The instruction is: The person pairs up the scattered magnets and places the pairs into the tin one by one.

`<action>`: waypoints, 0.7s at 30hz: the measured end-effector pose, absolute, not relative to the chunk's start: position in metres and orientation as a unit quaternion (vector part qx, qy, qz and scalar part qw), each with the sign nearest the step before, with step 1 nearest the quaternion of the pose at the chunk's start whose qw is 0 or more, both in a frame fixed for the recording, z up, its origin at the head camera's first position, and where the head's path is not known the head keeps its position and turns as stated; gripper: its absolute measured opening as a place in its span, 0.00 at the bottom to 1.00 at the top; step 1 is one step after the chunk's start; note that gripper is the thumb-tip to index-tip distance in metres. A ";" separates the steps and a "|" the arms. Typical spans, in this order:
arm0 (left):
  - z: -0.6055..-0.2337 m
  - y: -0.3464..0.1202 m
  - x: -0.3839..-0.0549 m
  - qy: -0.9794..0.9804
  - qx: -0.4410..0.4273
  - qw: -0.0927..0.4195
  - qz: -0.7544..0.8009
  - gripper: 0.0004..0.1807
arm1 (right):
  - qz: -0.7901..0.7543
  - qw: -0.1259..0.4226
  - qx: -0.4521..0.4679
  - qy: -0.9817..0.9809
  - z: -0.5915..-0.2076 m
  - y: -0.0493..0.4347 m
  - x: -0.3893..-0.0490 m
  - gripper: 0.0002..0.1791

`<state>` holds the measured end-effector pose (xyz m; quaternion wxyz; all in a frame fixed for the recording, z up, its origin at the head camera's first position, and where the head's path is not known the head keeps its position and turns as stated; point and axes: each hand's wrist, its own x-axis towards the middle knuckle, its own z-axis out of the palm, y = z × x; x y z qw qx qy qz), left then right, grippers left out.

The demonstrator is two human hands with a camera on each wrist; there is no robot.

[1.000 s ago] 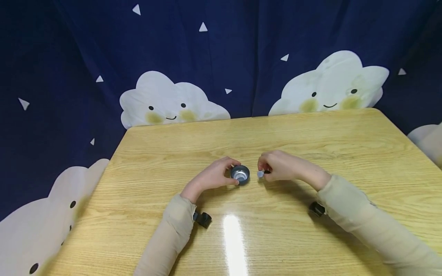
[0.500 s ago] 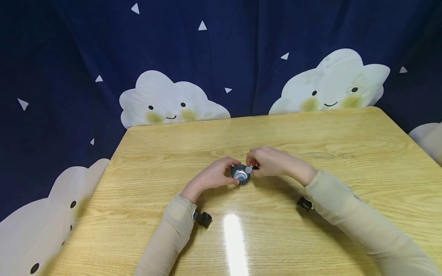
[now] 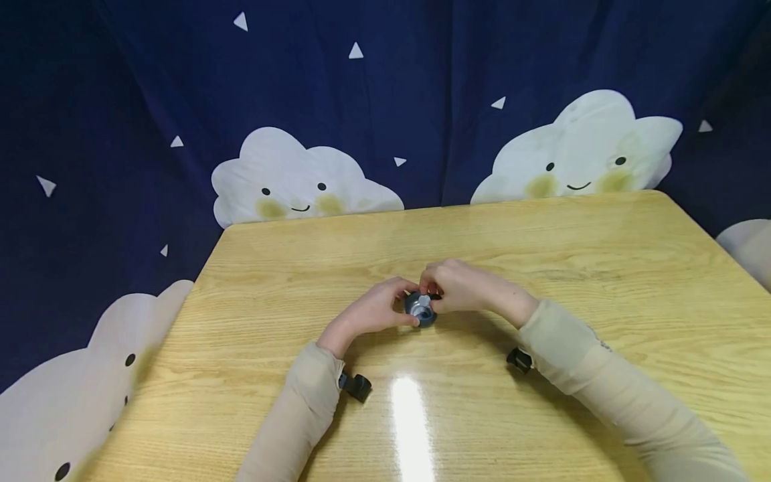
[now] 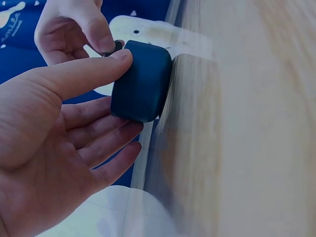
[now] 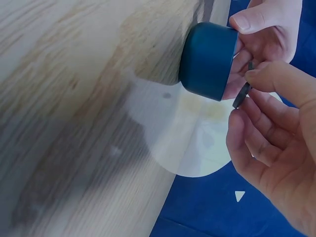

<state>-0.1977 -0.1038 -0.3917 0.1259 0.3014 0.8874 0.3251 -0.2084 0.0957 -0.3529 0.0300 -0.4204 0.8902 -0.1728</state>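
A small teal cup [image 3: 425,321] with a silvery inside stands mouth up on the table. My left hand [image 3: 376,308] grips its side, the thumb against the near wall and the fingers round the far one. Its smooth outer wall shows in the left wrist view, where the cup [image 4: 143,81] hides some fingertips. My right hand [image 3: 464,286] pinches a small dark piece [image 5: 241,96] between thumb and fingers, right at the cup's mouth. From the head view the piece has a pale round end, which overlaps the cup's opening. I cannot tell what kind of thing it is.
The wooden table [image 3: 313,261] reaches back to a dark blue curtain [image 3: 415,100] printed with white clouds and triangles. Black wrist devices [image 3: 360,387] hang under both beige sleeves [image 3: 304,395]. A bright light reflection lies on the near tabletop.
My right hand has moved left with the small piece, from beside the cup to over its opening. The left hand and the cup have stayed nearly in place.
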 end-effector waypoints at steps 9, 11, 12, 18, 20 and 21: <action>-0.394 -0.102 -0.198 0.884 0.301 0.130 0.335 0.28 | -0.177 0.056 -0.403 0.896 -0.359 0.093 -0.210 0.08; -0.394 -0.102 -0.197 0.883 0.301 0.130 0.334 0.28 | -0.178 0.057 -0.402 0.896 -0.361 0.093 -0.210 0.08; -0.394 -0.102 -0.197 0.883 0.301 0.131 0.335 0.28 | -0.178 0.055 -0.403 0.896 -0.362 0.093 -0.210 0.08; -0.393 -0.103 -0.197 0.883 0.292 0.137 0.340 0.27 | -0.171 0.045 -0.411 0.894 -0.363 0.089 -0.210 0.08; -0.393 -0.103 -0.197 0.884 0.291 0.138 0.340 0.27 | -0.167 0.046 -0.409 0.896 -0.363 0.089 -0.209 0.08; -0.393 -0.103 -0.197 0.884 0.291 0.138 0.339 0.27 | -0.166 0.046 -0.408 0.896 -0.362 0.089 -0.209 0.08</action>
